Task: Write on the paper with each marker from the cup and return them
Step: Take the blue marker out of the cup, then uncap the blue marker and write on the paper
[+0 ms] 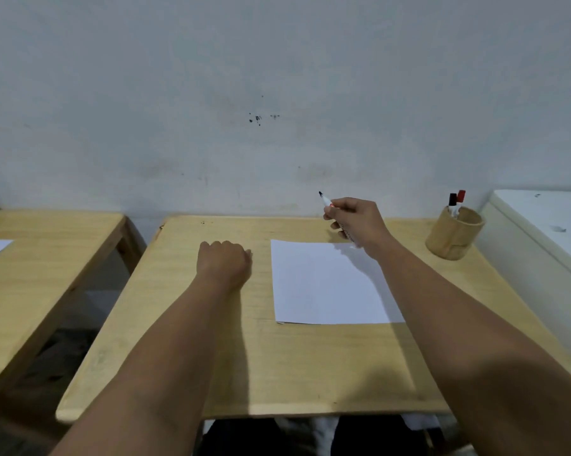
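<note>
Head view: cup (452, 237) with two markers (456, 201) (black, red), right hand (356, 222) fingers around marker (327, 201), left hand (224, 261) seemingly fisted.

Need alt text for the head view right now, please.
The right hand holds an uncapped marker above a blank paper on a wooden table. The left hand rests closed beside it; two markers stand in the cup.

L hand (224, 262) fisted, knuckles down; R hand (356, 220) raised, fingers pinched closed, both forearms extended.
</note>
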Tool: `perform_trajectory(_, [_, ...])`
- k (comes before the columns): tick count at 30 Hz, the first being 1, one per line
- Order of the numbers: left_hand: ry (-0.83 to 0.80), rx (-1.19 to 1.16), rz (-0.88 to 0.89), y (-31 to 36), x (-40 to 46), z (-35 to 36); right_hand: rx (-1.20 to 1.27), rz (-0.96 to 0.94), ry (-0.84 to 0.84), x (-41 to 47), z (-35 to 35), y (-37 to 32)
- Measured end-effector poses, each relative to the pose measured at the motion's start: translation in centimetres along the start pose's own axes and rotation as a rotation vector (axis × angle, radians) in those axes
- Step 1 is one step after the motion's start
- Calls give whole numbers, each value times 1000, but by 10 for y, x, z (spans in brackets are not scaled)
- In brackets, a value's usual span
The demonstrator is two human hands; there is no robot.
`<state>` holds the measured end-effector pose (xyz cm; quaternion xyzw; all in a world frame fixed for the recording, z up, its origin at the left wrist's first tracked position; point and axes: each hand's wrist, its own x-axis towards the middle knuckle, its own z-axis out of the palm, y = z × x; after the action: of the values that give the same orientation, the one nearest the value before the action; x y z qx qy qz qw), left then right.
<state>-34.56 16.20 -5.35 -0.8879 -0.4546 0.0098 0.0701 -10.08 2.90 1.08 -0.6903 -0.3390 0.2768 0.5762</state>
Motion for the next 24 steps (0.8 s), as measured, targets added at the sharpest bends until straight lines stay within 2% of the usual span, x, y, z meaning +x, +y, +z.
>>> perform_trajectory(5, [44,-54,-64,0,-2,3,60,22,9,-2,1,5])
perform_trajectory(8, [158,-118,-82,-4,-10,-5,84,25,4,-8,0,0])
perform_trajectory(10, [273,-156,40,-6,-13,-12,108,25,17,-13,0,-3])
perform_trajectory(12, [338,-191,252,-1,-20,-18,126,20,45,-17,2,-6])
perform_trajectory(15, [248,-274,439,12,-40,-19,174,9,78,-22,7,-6])
perform_trajectory(19, [56,-273,495,17,-60,0,344,64,45,-28,15,-9])
perform_trajectory(22, [10,-337,465,17,-69,6,543,144,-1,-26,20,-11])
perform_trajectory(24, [23,-374,433,19,-71,11,582,141,-34,-25,26,-7])
